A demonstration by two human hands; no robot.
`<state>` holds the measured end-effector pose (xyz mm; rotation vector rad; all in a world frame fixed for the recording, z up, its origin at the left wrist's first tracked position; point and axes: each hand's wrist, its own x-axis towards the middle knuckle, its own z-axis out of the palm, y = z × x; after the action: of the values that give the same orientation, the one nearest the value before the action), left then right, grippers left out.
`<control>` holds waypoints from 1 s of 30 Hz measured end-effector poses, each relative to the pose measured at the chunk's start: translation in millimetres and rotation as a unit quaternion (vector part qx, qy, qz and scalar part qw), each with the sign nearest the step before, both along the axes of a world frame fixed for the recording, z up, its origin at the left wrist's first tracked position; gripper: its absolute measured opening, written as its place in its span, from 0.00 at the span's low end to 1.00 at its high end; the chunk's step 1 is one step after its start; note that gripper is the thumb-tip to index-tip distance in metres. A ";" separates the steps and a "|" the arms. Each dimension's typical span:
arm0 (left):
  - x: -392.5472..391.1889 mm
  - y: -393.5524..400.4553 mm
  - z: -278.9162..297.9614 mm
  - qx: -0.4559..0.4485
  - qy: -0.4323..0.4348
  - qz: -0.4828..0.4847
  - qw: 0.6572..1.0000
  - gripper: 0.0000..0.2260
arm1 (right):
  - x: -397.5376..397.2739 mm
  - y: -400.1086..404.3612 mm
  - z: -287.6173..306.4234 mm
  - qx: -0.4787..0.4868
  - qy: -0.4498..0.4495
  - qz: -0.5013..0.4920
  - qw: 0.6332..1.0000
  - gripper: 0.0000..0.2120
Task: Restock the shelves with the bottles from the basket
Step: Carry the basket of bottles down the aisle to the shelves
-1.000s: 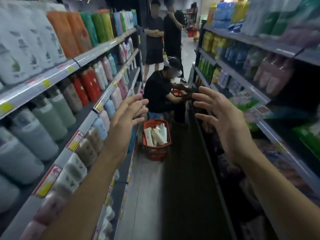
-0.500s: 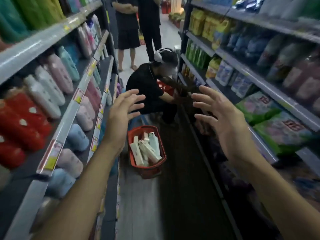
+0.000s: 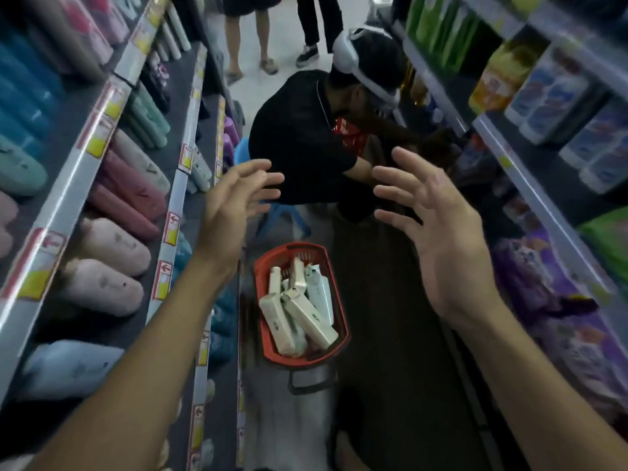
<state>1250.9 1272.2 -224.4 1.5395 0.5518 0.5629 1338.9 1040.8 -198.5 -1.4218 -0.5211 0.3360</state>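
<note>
A red plastic basket stands on the aisle floor below and between my hands. Several cream and pale blue bottles lie heaped inside it. My left hand is stretched out above and left of the basket, fingers spread, holding nothing. My right hand is held out above and right of the basket, fingers spread and empty. The left shelves carry rows of pink, blue and green bottles lying with their caps towards the aisle.
A person in a black shirt crouches just beyond the basket with another red basket. Two more people stand further down the aisle. The right shelves hold bags and packs. A blue stool sits behind the basket.
My view has tilted down and moved towards the basket, which now lies closer beneath my hands. Both hands stay spread and empty.
</note>
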 end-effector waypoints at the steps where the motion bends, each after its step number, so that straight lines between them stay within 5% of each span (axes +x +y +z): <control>1: 15.4 13.0 -7.7 0.002 0.006 -0.001 1.000 0.14 | 12.2 10.3 -6.4 0.001 0.010 -0.003 1.000 0.22; 9: 115.8 105.8 -145.4 0.077 0.104 -0.079 0.988 0.12 | 54.1 78.3 -130.3 -0.027 0.150 -0.114 0.982 0.19; 16: 143.4 167.2 -328.3 0.146 0.240 -0.189 0.941 0.16 | 5.0 128.3 -307.3 -0.067 0.329 -0.291 0.896 0.17; 25: 176.0 224.2 -513.3 0.229 0.290 -0.258 0.893 0.21 | -70.1 156.0 -525.0 -0.141 0.553 -0.449 0.687 0.15; 30: 197.0 237.7 -592.7 0.278 0.304 -0.277 0.868 0.26 | -120.3 166.9 -608.0 -0.176 0.621 -0.513 0.566 0.30</control>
<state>1447.8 1509.9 -817.1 2.3375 0.3901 -0.2650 1218.5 1207.7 -806.5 -1.2387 1.6009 0.3837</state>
